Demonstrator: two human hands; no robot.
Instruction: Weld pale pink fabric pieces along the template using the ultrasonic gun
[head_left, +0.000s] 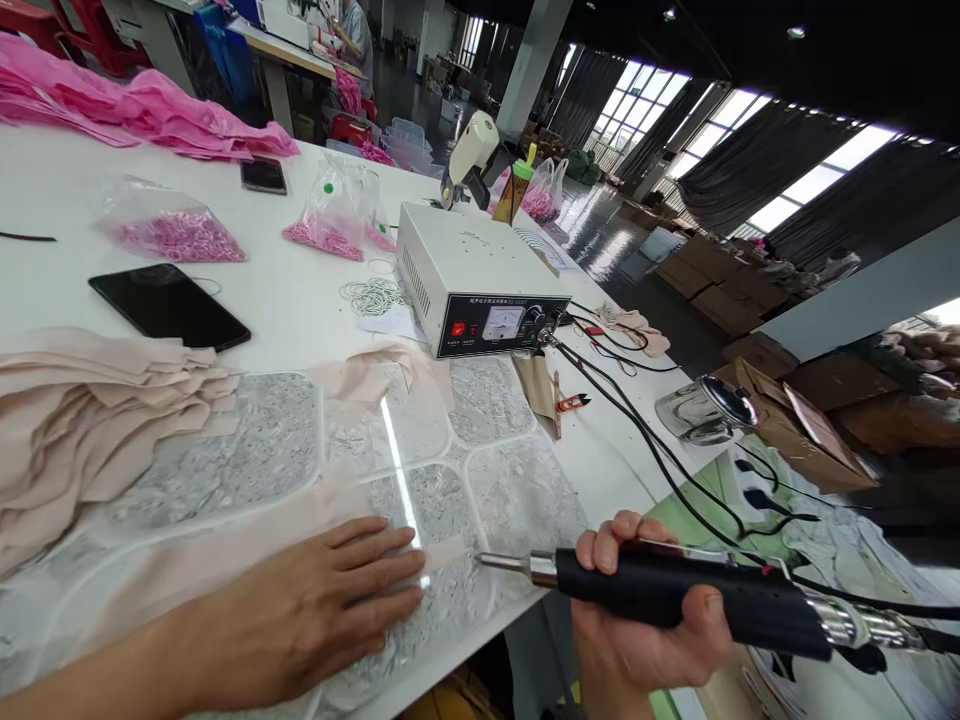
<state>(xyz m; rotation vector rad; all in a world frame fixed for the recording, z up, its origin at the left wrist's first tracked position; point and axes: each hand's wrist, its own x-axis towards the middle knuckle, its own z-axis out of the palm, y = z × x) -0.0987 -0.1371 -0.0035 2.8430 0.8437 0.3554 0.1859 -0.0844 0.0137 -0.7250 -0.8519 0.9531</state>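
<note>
My left hand (315,600) lies flat with fingers stretched out, pressing a beige fabric strip (225,545) onto a glass work plate (495,490) near the table's front edge. My right hand (645,640) is wrapped round a black handheld welding tool (690,595). The tool's metal tip (495,562) points left and sits just off the end of the strip, close to my left fingertips. A black cable runs from the tool back to a white control box (472,275) with a dial and red light.
A stack of beige fabric pieces (97,420) lies at the left. A black phone (169,305), bags of pink rings (176,235), white rings (371,295), a second phone (263,175) and pink cloth (150,110) sit behind. Orange snips (574,403) lie at the right edge.
</note>
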